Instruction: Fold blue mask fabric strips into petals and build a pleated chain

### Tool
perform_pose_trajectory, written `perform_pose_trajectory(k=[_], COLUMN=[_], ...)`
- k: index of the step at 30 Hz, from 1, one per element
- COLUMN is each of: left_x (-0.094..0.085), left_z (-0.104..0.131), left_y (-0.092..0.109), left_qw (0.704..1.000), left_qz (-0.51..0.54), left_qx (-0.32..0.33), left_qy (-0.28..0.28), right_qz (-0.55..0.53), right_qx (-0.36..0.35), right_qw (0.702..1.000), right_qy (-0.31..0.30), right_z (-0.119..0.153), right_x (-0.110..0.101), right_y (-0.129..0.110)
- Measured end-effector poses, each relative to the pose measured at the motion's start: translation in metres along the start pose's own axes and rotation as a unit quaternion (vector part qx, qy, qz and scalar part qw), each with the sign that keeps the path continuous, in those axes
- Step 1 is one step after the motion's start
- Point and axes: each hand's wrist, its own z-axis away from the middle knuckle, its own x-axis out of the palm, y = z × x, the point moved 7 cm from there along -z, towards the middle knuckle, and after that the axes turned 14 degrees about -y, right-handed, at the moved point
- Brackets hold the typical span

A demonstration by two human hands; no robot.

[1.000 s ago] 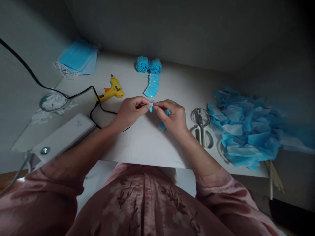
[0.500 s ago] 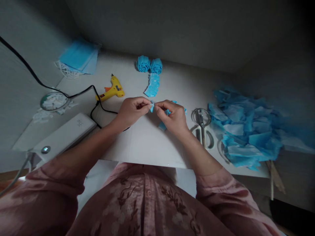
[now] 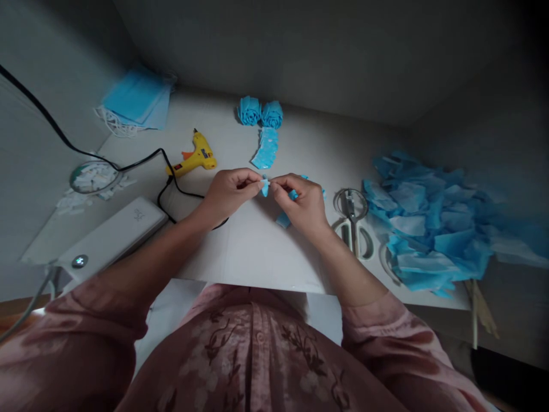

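Between my two hands, over the middle of the table, is a small folded piece of light-blue mask fabric (image 3: pixel 265 187). Thumb and fingers of my left hand (image 3: pixel 234 191) pinch it from the left. My right hand (image 3: pixel 302 200) is closed in a pinch at its right edge. More blue fabric pieces (image 3: pixel 283 220) lie partly hidden under and behind my right hand. Just beyond my hands, a pleated blue strip of overlapping pieces (image 3: pixel 266 150) lies below two blue fabric roses (image 3: pixel 261 113).
At left are a yellow glue gun (image 3: pixel 199 156), its black cord, a white power bank (image 3: pixel 118 234), a dish of white scraps (image 3: pixel 95 176) and stacked blue masks (image 3: pixel 138 98). White-handled scissors (image 3: pixel 352 220) and a heap of blue fabric pieces (image 3: pixel 429 217) lie at right.
The small blue piece has turned slightly between my fingertips. Both hands stay in almost the same place, and the other objects have not moved.
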Motion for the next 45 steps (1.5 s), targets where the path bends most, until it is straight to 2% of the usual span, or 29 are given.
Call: perform_pose_trajectory(k=[6, 10, 14, 19, 21, 28, 33, 41, 45], left_x=[0.001, 0.002, -0.001, -0.002, -0.001, 0.004, 0.002, -0.001, 0.001], left_z=[0.000, 0.000, -0.001, -0.003, -0.003, 0.000, 0.000, -0.001, -0.002], left_y=[0.000, 0.002, -0.004, -0.011, -0.011, -0.001, 0.006, 0.003, 0.004], left_qw=[1.000, 0.999, 0.995, 0.988, 0.987, 0.993, 0.997, 0.998, 0.998], left_qz=[0.022, 0.045, 0.094, 0.144, 0.149, 0.082, 0.029, -0.013, 0.004], left_qx=[-0.010, -0.020, -0.045, -0.057, -0.061, -0.069, -0.038, -0.028, -0.034], left_qy=[-0.003, -0.008, -0.005, -0.015, -0.026, -0.056, -0.061, -0.050, -0.056], right_qz=[-0.035, -0.095, -0.163, -0.206, -0.226, -0.269, -0.260, -0.259, -0.267], right_qx=[0.026, 0.045, 0.069, 0.096, 0.105, 0.102, 0.104, 0.105, 0.106], right_qw=[0.999, 0.994, 0.984, 0.973, 0.968, 0.956, 0.956, 0.957, 0.955], right_qy=[0.000, -0.002, -0.015, 0.023, 0.009, -0.052, -0.083, -0.079, -0.073], right_z=[-0.001, -0.002, -0.003, -0.003, -0.004, -0.006, -0.006, -0.007, -0.007], right_x=[0.000, 0.001, 0.000, -0.011, -0.010, 0.001, 0.002, 0.000, 0.001], right_y=[0.004, 0.009, 0.016, 0.024, 0.027, 0.023, 0.021, 0.020, 0.022])
